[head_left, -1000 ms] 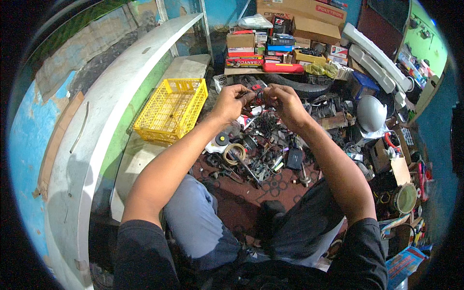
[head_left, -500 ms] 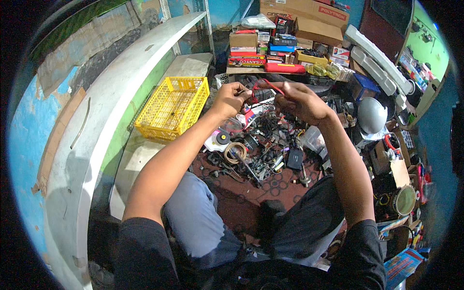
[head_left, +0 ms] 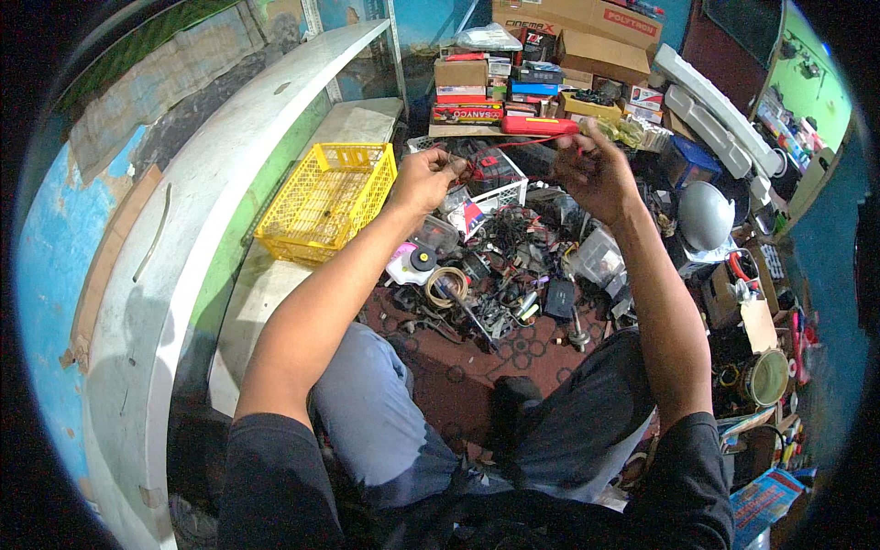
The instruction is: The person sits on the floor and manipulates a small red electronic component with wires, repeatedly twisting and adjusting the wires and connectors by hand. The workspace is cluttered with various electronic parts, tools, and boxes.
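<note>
- Moderate indoor light, fairly even on the upper boxes (head_left: 467,94); the dark clutter (head_left: 513,247) shows less clearly.
- The left trouser leg (head_left: 367,403) is brightly lit, the right trouser leg (head_left: 577,412) mostly in shadow.
- Soft shadows lie low on the white shelf (head_left: 247,110).
- The green wall (head_left: 816,78) glows at upper right.
- The right hand (head_left: 594,172) looks slightly blurred.
- Fisheye bending curves the shelf; black vignetting and grain fill the corners.

Both bare arms reach forward, hands raised well apart.
The left hand (head_left: 426,185) pinches thumb and fingertips together, its forearm (head_left: 335,293) slanting inward; the right hand (head_left: 596,174) sits slightly higher, fingertips pointing up and drawn together, other fingers loosely curled, the right forearm (head_left: 662,284) leaning inward.
</note>
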`<state>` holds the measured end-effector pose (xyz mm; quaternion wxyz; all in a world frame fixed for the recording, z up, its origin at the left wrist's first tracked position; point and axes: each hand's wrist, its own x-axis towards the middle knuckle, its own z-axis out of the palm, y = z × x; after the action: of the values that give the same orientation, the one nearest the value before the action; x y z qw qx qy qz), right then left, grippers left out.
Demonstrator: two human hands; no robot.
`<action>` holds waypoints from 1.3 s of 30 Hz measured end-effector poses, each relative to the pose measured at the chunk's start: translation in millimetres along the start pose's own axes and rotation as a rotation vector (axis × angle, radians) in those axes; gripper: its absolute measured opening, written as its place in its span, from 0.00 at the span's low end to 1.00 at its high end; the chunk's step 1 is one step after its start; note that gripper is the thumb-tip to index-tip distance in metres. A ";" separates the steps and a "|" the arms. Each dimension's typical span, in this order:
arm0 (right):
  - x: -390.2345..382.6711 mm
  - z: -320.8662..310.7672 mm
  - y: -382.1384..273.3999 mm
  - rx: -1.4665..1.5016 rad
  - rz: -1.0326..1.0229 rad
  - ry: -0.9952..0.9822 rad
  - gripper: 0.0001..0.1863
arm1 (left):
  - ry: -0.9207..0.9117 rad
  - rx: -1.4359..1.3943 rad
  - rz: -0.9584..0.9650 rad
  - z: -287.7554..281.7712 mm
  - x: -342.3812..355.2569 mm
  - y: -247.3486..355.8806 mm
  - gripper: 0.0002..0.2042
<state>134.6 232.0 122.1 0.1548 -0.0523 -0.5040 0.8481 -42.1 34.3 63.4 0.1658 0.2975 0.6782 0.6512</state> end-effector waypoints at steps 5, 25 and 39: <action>-2.2 -9.8 4.2 -0.318 -0.108 -0.134 0.13 | 0.079 0.092 0.077 -1.6 -5.9 -1.6 0.05; -1.3 -41.6 -2.5 -0.267 -0.061 -0.409 0.19 | 0.088 -0.199 -0.185 -10.2 4.1 -7.5 0.05; 8.0 6.9 65.0 -1.348 -0.026 -0.164 0.28 | 0.040 0.328 0.211 15.5 -10.3 -14.6 0.07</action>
<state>111.7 199.8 69.3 0.0601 -0.0670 -0.9332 0.3478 -27.5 40.5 45.9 0.0323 0.3768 0.7436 0.5513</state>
